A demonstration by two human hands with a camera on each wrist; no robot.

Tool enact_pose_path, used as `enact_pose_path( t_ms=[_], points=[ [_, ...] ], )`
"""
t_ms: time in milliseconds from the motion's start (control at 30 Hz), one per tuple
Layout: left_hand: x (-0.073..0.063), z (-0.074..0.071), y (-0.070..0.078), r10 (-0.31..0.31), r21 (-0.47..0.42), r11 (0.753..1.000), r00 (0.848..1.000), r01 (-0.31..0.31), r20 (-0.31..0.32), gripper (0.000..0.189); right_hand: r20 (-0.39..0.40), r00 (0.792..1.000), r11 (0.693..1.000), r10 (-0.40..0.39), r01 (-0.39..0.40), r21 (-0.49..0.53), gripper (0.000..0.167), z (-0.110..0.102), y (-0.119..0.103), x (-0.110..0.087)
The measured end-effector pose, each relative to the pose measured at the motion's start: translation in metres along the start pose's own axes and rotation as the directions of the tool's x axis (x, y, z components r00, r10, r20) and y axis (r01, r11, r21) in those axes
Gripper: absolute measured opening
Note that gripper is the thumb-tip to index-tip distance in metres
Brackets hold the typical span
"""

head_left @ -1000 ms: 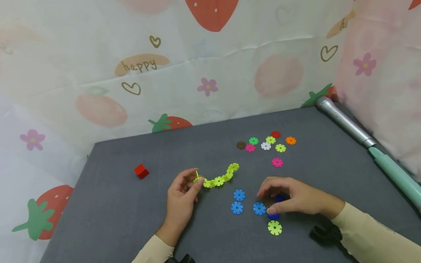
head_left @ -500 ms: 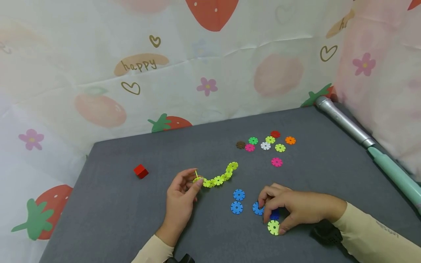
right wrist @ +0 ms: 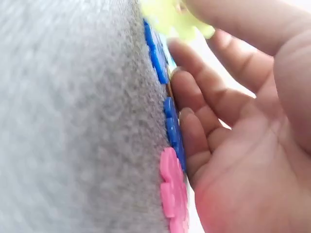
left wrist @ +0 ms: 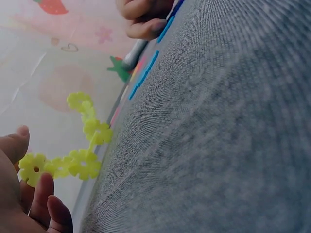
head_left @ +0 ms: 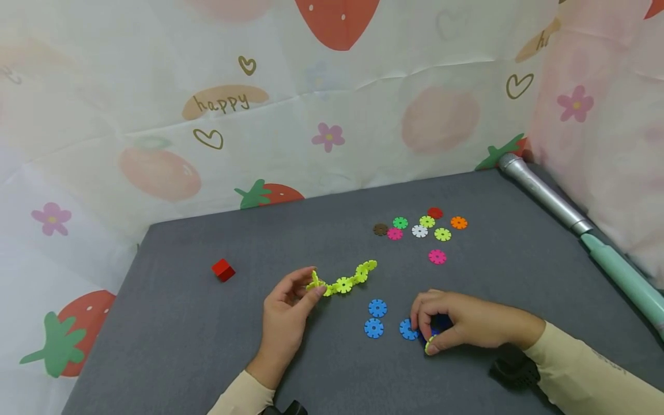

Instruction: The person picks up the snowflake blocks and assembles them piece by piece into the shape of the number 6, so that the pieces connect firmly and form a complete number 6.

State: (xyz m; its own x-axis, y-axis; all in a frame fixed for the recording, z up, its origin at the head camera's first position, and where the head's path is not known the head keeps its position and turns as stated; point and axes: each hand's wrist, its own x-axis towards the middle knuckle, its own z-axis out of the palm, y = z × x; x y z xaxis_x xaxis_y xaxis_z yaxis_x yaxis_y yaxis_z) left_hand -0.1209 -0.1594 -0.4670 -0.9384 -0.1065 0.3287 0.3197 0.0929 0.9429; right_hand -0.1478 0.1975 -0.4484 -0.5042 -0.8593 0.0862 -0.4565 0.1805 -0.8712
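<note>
My left hand (head_left: 285, 314) pinches the near end of a chain of yellow-green notched plastic discs (head_left: 344, 285), interlocked edge to edge. In the left wrist view the chain (left wrist: 85, 164) stretches away from the fingertips. Between thumb and fingers my right hand (head_left: 461, 320) pinches a loose yellow-green disc (head_left: 429, 345), tipped up on edge. The right wrist view shows this disc (right wrist: 170, 17) at the top, partly behind the thumb. Dark blue discs (right wrist: 155, 51) lie flat beneath that hand, largely hidden in the head view. A light blue disc (head_left: 407, 329) lies just left of its fingers.
Two more light blue discs (head_left: 377, 308) lie between the hands. Farther back are several mixed-colour discs (head_left: 419, 231) and a pink disc (head_left: 437, 257). A red cube (head_left: 223, 270) sits at left. A silver and mint-green microphone-like stick (head_left: 544, 193) lies along the right edge.
My right hand came down over the yellow-green disc, took it between thumb and fingers and lifted it on edge. The left hand stays put, its chain end turned slightly.
</note>
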Motion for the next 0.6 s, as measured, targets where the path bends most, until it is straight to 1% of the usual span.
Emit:
enact_pose_path(
  t_ms=[100,167,233,333,467,600],
  points=[
    [0.0,0.0,0.0,0.013,0.005,1.0,1.0,-0.013,0.001,0.039,-0.08,0.996,0.999,-0.031,0.033,0.031,0.014,0.0,0.0,0.003],
    [0.0,0.001,-0.001,0.022,0.012,1.0,1.0,-0.022,0.001,0.04,-0.142,0.989,0.998,-0.035,0.043,0.05,0.014,0.0,-0.002,0.005],
    [0.0,0.001,-0.001,0.03,0.019,0.999,1.0,-0.03,-0.002,0.04,-0.198,0.98,0.997,-0.017,0.031,0.07,0.015,0.0,-0.004,0.007],
    [0.0,0.001,0.0,0.042,0.029,0.999,0.999,-0.041,-0.008,0.039,-0.269,0.962,0.994,0.036,-0.006,0.109,0.014,0.0,-0.006,0.011],
    [0.0,0.002,0.0,0.048,0.047,0.998,0.999,-0.048,-0.012,0.039,-0.316,0.943,0.985,0.1,-0.049,0.166,0.008,-0.001,-0.011,0.017],
    [0.0,0.002,0.001,0.053,0.059,0.997,0.998,-0.052,-0.017,0.038,-0.331,0.933,0.977,0.142,-0.078,0.2,0.008,-0.003,-0.018,0.026]
  ],
)
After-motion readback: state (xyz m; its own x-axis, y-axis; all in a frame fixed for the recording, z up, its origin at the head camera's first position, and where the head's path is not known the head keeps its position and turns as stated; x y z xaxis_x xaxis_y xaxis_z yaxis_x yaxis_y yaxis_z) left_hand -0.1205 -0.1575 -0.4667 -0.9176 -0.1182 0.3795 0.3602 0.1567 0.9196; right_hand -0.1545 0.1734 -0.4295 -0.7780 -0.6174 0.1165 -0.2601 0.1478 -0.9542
